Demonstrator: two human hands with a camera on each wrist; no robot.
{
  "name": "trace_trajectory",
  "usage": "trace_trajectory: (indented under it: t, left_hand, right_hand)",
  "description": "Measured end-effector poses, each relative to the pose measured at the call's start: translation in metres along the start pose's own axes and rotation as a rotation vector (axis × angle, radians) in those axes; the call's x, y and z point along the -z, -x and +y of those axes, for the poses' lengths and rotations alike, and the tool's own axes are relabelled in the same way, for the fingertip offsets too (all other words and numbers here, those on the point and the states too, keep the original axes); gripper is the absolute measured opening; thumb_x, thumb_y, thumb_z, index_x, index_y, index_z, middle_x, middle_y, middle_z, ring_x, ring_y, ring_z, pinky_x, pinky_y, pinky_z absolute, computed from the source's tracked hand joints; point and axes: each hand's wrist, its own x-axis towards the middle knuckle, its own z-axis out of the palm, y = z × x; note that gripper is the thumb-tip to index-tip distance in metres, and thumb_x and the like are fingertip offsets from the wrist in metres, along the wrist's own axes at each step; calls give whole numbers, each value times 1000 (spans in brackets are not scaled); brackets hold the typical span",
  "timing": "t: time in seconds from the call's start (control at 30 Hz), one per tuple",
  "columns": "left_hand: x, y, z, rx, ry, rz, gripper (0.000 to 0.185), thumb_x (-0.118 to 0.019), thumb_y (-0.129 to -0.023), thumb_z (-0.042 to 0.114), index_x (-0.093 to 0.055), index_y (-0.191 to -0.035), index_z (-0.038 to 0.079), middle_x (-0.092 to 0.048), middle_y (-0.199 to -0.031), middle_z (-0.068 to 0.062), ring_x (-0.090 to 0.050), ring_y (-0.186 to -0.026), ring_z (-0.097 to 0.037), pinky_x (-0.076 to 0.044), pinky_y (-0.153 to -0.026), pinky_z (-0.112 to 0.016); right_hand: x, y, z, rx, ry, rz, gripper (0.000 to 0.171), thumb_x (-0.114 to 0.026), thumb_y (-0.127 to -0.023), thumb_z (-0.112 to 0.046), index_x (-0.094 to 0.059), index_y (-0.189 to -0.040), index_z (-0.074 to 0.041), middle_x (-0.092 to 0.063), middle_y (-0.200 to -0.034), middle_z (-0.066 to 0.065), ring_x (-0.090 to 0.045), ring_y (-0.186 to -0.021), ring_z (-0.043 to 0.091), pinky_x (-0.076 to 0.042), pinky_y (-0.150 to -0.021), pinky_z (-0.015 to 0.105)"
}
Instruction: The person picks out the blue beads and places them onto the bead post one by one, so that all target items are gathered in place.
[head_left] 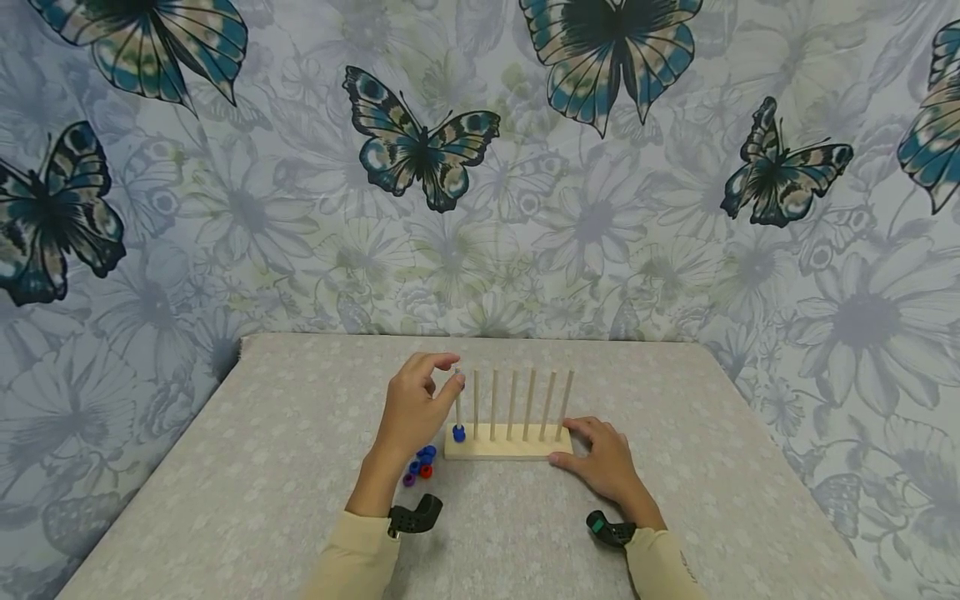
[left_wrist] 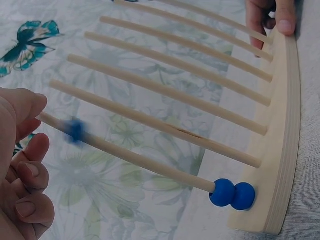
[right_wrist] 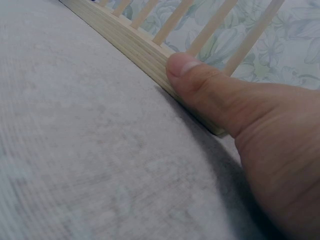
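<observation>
Grips a wooden peg rack [head_left: 506,450] with the right hand [head_left: 602,457] and poises the unclenched left hand [head_left: 412,404] just above a blurred blue bead [left_wrist: 76,131] on the nearest peg [left_wrist: 145,162].

Wrist views are dim, one blue bead [left_wrist: 75,131] blurs, and shadow [right_wrist: 225,187] edges the right hand [right_wrist: 277,137].

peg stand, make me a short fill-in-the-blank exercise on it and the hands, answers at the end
1. The base carries a row of ____ pegs.
2. At the foot of the end peg sit ____ beads.
3. In the left wrist view, the blurred bead higher along that peg is coloured ____.
4. While the right hand holds the base, the left hand is nearer the end peg's ____ than its foot.

Missing words: seven; two; blue; top
</observation>
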Motion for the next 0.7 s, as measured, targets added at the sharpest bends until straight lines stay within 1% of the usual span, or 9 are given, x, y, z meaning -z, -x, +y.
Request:
trace_trajectory:
  t: [0.17,0.3,0.4,0.53,0.7]
  left_hand:
    - [1,-1,0,-11,-6,13,23,-68,-96,28,-71,-117,19,-66,-109,-2,-51,-68,-19,-44,-62,-26]
    - [2,-1,2,-24,-10,25,22,-68,-96,29,-72,-117,20,-66,-110,-3,-48,-67,-14,-43,-61,-26]
    - [4,0,4,-35,-12,28,23,-66,-98,30,-71,-117,20,-65,-110,-1,-48,-66,-14,-43,-61,-26]
    - [10,3,5,-57,-36,56,22,-67,-97,28,-72,-117,19,-65,-109,-1,-47,-64,-14,-43,-59,-25]
    - [15,6,6,-75,-38,87,20,-69,-96,23,-72,-115,17,-67,-109,-3,-42,-58,-8,-41,-56,-24]
  right_hand:
    - [0,0,-1,0,1,-3,74,-75,-76,-66,-62,-136,-25,-63,-133,-1,-55,-123,25,-36,-98,50]
    - [1,0,-2,-3,1,-4,72,-76,-77,-65,-62,-136,-25,-63,-133,-1,-55,-124,26,-36,-100,51]
    - [1,1,-1,-3,-6,5,72,-77,-76,-64,-63,-135,-25,-64,-132,-1,-55,-123,26,-36,-98,50]
    - [-1,0,0,10,2,1,74,-75,-76,-67,-62,-136,-25,-63,-132,-2,-55,-124,25,-36,-97,49]
    - [-1,0,1,-3,12,-5,74,-74,-76,-69,-61,-136,-27,-63,-132,-3,-55,-125,25,-36,-98,49]
